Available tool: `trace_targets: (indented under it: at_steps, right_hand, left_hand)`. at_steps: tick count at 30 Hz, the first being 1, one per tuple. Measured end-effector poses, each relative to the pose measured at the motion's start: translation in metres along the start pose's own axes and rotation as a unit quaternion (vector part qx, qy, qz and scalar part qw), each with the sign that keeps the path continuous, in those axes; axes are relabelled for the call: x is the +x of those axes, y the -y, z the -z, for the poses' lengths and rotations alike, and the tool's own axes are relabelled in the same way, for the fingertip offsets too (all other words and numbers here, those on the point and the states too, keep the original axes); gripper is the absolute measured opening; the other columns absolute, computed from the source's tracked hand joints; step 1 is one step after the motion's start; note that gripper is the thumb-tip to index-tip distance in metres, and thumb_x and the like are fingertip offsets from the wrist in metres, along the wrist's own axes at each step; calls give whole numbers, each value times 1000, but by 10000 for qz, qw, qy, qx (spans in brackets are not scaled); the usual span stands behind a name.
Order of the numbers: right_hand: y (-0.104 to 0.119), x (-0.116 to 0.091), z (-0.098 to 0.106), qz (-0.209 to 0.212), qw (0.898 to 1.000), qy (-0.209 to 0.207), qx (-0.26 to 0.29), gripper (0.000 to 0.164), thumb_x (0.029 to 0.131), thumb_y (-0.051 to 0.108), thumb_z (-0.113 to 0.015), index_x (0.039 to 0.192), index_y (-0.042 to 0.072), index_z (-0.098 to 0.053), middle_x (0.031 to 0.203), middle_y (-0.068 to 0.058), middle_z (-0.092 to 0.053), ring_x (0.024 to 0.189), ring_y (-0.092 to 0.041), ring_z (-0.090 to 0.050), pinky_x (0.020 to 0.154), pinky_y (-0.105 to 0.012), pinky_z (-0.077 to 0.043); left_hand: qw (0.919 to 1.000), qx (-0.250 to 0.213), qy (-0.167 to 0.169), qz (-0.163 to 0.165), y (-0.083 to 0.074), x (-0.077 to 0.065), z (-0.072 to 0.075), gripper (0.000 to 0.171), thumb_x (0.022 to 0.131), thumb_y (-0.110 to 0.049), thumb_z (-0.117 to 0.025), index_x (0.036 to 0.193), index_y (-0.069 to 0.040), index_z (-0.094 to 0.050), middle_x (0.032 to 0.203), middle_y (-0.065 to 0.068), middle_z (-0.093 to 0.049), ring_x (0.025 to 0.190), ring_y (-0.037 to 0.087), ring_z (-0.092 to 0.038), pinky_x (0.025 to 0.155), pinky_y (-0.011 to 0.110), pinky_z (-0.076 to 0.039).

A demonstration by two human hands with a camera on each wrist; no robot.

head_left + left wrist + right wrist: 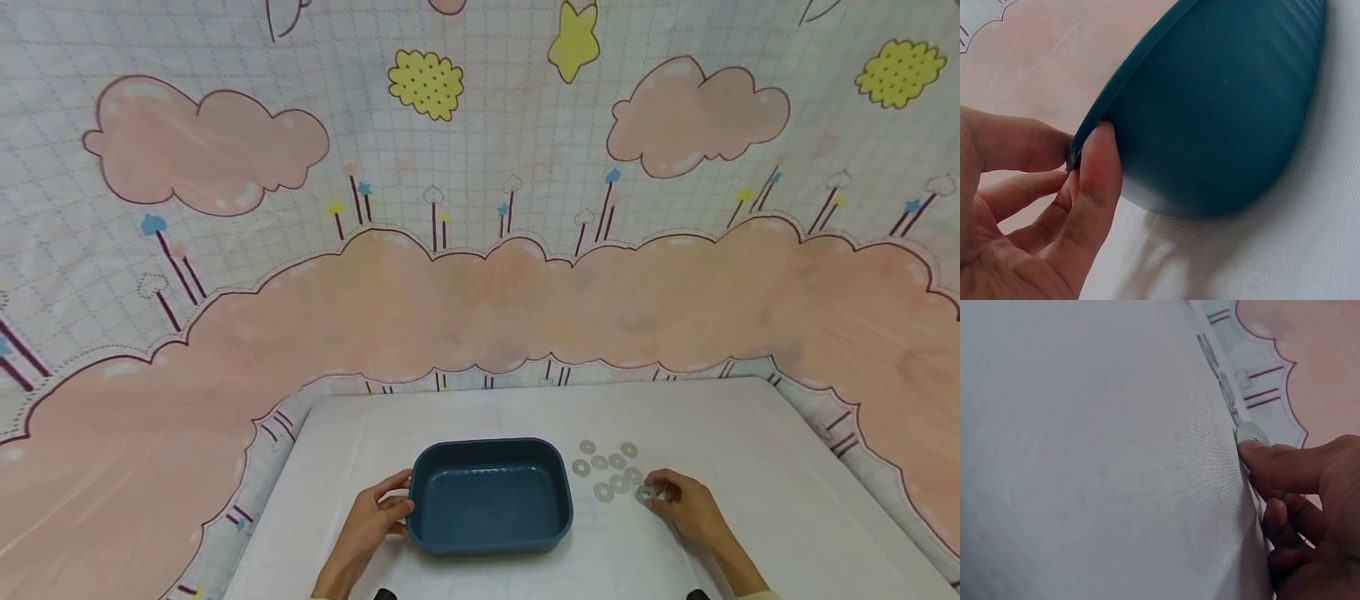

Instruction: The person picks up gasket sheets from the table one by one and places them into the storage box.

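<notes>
"On the white table (757,450), what does the head view show?"

"A dark blue box (487,546) sits left of a loose cluster of pale rings (597,493). The left hand (371,517) is at the box's left side. The right hand (690,508) pinches one ring (640,497) between thumb and finger at the cluster's near right edge."

"How would you handle that pinch?"

"Lightly, I'd say, and by the outer edge: its neighbours lie close, so a tilt outward should avoid nudging them."

"And the left wrist view?"

"Narrow grip: fingers close on the rim, with one tip against the outer wall just below it. To my mind that's enough to steady the box; a hard squeeze could drag it."

"From the right wrist?"

"The thumb overlaps the pinched ring, close to the table's surface, and the lower fingers are bent. Whether the ring is clear of the table I can't tell. Other rings show beyond it, seen almost edge-on. Something that thin probably slips easily, so fingertips low and a firm seat before any lift."
</notes>
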State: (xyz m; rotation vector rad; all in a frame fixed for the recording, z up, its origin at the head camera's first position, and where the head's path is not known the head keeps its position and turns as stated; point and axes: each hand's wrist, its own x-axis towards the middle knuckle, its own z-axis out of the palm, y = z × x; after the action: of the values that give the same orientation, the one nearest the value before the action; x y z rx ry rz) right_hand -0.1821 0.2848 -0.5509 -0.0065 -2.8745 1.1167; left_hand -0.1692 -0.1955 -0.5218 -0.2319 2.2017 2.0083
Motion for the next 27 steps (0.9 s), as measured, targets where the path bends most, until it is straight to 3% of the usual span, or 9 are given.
trace_targets:
  at_steps: [8, 15, 21, 27]
  right_hand:
    - [2, -3, 2, -179, 9996, 117, 173, 14, 88, 12, -69, 102, 11, -71, 91, -1, -68, 75, -5, -53, 68, -20, -44]
    - [12, -3, 4, -97, 9992, 43, 376, 15, 89, 14, -70, 104, 11, -71, 95, -2, -71, 78, -4, -60, 72, -20, -49]
    - [26, 0, 5, -132, 9942, 118, 1064, 17, 89, 8, -68, 106, 6, -70, 99, -9, -71, 77, -9, -67, 69, -20, -54]
    - [44, 2, 5, -111, 9857, 196, 1673, 19, 90, 6, -66, 109, 2, -69, 100, -12, -68, 73, -14, -66, 61, -23, -51]
  left_hand:
    - [9998, -63, 159, -75, 2, -2, 2, 59, 84, 2, -65, 141, 4, -48, 126, 19, -54, 86, 12, -63, 57, 27, -53]
    - [9998, -88, 176, -98, 1, -2, 2, 59, 84, 1, -65, 141, 4, -48, 127, 19, -53, 88, 13, -63, 56, 27, -53]
    - [9998, -122, 137, -115, 1, -3, 2, 58, 85, 1, -65, 141, 5, -48, 124, 18, -55, 88, 14, -64, 56, 28, -54]
    - [9998, -141, 116, -87, 3, -2, 3, 58, 86, 0, -65, 141, 4, -48, 124, 17, -55, 90, 14, -63, 57, 28, -54]
